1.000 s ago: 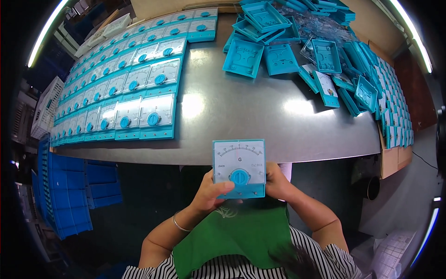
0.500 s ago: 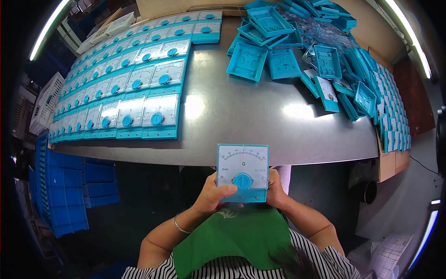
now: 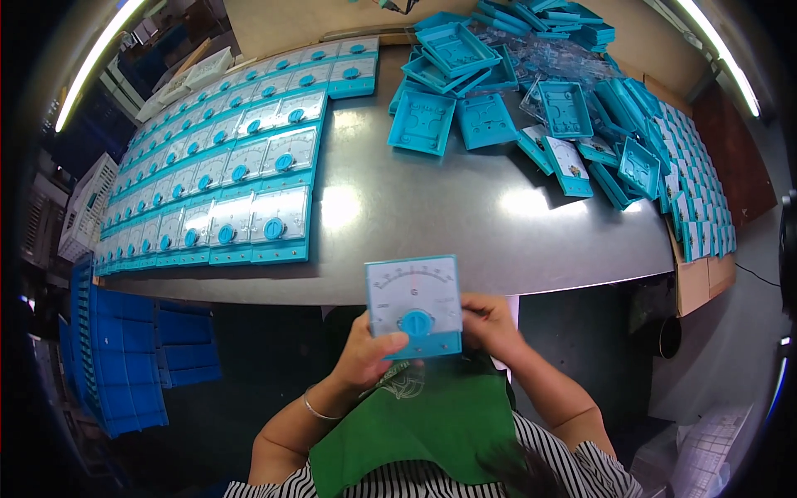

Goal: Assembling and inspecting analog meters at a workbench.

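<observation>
- Meter (image 3: 414,305) sits lower now, nearer our chest, off the tabletop's (image 3: 432,224) near edge.
- Left hand (image 3: 365,355) and right hand (image 3: 490,325) both grip it.

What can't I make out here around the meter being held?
- Head view: back of the held meter, facing away.
- Left hand fingertips and right hand fingertips, behind the meter.
- Dial markings, too small.
- Loose blue casings: lower ones buried under the pile.

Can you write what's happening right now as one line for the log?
left hand: holds square white-faced blue plastic meter | right hand: holds same meter | meter: upright, face up, above lap | grey metal table: rows of meters
</observation>
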`<action>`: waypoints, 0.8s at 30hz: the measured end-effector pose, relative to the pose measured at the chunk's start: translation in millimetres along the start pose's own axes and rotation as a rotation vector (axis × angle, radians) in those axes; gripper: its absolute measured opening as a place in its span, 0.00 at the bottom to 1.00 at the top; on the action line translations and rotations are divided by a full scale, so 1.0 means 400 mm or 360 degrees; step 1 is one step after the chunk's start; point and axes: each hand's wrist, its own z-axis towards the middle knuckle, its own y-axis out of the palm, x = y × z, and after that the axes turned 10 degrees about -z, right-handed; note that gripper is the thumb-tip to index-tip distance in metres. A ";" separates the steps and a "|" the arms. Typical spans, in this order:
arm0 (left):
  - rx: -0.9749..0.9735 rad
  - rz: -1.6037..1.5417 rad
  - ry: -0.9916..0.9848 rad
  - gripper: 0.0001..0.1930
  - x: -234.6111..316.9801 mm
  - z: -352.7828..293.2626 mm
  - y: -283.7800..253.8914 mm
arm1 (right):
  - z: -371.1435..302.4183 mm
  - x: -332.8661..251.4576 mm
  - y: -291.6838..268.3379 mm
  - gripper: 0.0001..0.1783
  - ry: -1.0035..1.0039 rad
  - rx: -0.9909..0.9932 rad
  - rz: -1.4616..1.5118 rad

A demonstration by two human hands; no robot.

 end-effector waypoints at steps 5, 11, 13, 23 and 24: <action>-0.0189 0.0365 -0.0038 0.30 0.031 0.040 -0.022 | -0.006 -0.079 -0.041 0.15 -0.0045 -0.0297 -0.0201; -0.0033 0.0585 0.1081 0.54 0.037 0.133 0.027 | 0.076 -0.169 0.014 0.15 -0.1620 0.0297 -0.1964; 0.0039 0.0306 0.0976 0.58 0.054 0.144 0.038 | 0.099 -0.172 0.048 0.15 -0.1617 0.0281 -0.2021; 0.0021 0.0141 0.0596 0.61 0.071 0.091 -0.038 | 0.483 -0.182 -0.113 0.12 -0.1373 0.0944 -0.2392; 0.0021 0.0154 0.0595 0.61 0.071 0.089 -0.043 | 0.473 -0.182 -0.112 0.12 -0.1382 0.0937 -0.2386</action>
